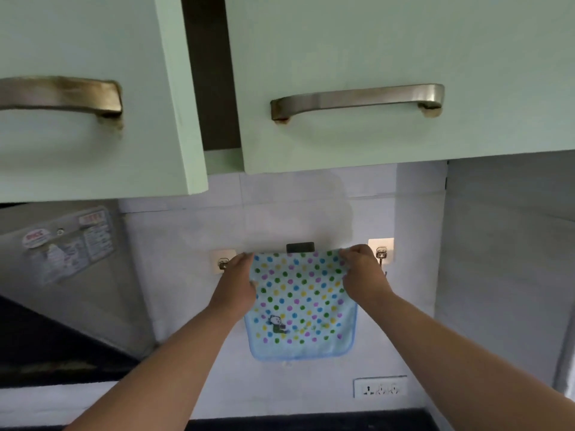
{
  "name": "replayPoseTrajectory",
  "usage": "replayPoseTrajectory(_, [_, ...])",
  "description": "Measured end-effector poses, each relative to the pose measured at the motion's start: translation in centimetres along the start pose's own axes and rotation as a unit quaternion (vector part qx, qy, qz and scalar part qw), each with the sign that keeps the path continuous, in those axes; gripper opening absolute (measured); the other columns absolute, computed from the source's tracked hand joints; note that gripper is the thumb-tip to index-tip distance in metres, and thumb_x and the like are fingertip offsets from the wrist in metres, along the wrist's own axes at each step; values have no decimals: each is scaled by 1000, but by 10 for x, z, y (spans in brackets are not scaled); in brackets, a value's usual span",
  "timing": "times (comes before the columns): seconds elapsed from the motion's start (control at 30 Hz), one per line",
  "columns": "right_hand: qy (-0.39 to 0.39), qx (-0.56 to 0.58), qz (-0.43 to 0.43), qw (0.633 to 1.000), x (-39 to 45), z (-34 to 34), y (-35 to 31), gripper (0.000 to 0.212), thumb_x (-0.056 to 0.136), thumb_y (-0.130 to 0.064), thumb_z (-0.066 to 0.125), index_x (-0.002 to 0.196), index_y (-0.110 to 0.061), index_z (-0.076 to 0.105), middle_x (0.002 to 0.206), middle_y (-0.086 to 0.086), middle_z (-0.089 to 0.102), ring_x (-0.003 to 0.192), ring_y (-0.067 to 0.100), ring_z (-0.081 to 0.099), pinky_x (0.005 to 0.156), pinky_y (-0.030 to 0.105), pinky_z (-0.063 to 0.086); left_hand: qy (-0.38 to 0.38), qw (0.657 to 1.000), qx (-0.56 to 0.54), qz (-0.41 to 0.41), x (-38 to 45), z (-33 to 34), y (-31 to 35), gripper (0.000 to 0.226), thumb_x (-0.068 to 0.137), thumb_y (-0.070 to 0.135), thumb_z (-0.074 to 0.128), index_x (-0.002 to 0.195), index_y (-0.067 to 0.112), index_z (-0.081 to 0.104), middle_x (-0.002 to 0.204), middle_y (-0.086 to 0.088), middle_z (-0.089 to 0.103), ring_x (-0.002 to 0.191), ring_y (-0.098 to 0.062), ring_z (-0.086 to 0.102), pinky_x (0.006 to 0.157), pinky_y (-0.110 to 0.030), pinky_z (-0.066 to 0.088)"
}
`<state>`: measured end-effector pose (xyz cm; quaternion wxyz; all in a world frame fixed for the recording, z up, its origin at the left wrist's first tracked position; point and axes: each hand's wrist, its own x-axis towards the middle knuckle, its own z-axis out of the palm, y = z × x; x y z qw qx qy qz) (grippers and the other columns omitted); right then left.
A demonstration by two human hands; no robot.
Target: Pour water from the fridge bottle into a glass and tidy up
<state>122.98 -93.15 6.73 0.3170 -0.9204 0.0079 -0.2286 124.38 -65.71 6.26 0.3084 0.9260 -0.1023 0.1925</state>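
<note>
A small light-blue towel [300,303] with coloured polka dots and a little cartoon figure hangs flat against the white tiled wall, under a dark clip [300,247]. My left hand [238,283] pinches its upper left corner. My right hand [362,275] pinches its upper right corner. Both arms reach up and forward from the bottom of the view. No bottle or glass is in sight.
Two pale green cabinet doors with metal handles [357,99] hang overhead, the left one ajar. Adhesive wall hooks [381,251] sit beside each hand. A steel chimney hood [62,253] with stickers is on the left. A power socket [380,387] sits above the dark counter edge [311,421].
</note>
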Motion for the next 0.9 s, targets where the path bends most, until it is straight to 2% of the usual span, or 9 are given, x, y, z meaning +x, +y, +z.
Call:
replayPoseTrajectory(0.07, [-19,-23,7,1000,8,12,2,58,87,13,52,139,-10,62,144,4,45,121,22,57,97,17,44,-13,1000,11,-12,7,9,-1,61,96,-6,52,154,11,43,157,-9,39,147,-22,38,108,-13,19])
replayPoseTrajectory(0.17, [-55,-62,27,996,12,33,11,49,85,12,50,127,-9,65,141,6,44,116,24,57,102,30,52,-44,998,26,-41,11,25,-10,58,91,-7,47,146,11,51,150,-10,43,139,-24,46,107,-20,32])
replayPoseTrajectory(0.33, [-62,-73,52,994,19,57,22,45,86,6,52,124,-11,69,134,4,48,113,25,59,101,32,52,-18,997,54,-46,16,48,-24,60,92,-7,47,150,9,44,152,-8,41,139,-24,47,116,-31,38])
replayPoseTrajectory(0.5, [-106,-105,67,987,6,81,32,42,92,-2,50,128,-15,67,132,5,49,114,24,60,104,33,50,-114,987,43,-105,11,78,-49,35,88,8,52,116,17,71,116,-4,69,109,-22,69,94,-33,57])
replayPoseTrajectory(0.57, [-144,-96,69,982,-2,93,35,42,91,-2,48,127,-12,66,133,5,47,117,25,59,105,31,49,-174,978,13,-114,5,92,-49,27,87,19,60,109,18,75,109,-3,75,102,-19,71,84,-28,56])
replayPoseTrajectory(0.63, [-166,-80,66,981,-4,102,36,38,93,-3,48,128,-8,63,124,4,46,119,24,59,102,24,46,-229,965,-43,-121,-3,104,-38,36,83,30,62,114,20,75,113,-3,75,105,-18,70,84,-26,56])
replayPoseTrajectory(0.77, [-177,-45,63,981,-6,105,37,34,94,-2,44,116,-4,68,108,6,51,104,26,64,82,22,47,-224,957,-116,-141,-14,114,-25,44,87,34,57,127,22,70,126,-2,71,115,-20,66,101,-35,55])
replayPoseTrajectory(0.83, [-172,-13,67,983,-10,102,41,41,94,-2,43,124,-6,71,117,11,63,109,30,66,88,27,53,-204,956,-146,-152,-22,106,-16,41,90,36,60,130,29,67,134,3,67,119,-20,65,105,-35,53])
replayPoseTrajectory(0.9, [-162,38,87,982,-15,93,42,49,93,-3,47,138,-10,65,133,14,64,118,30,65,96,28,53,-169,954,-175,-177,-26,97,-9,46,96,34,62,142,31,56,143,8,55,131,-22,58,104,-28,48])
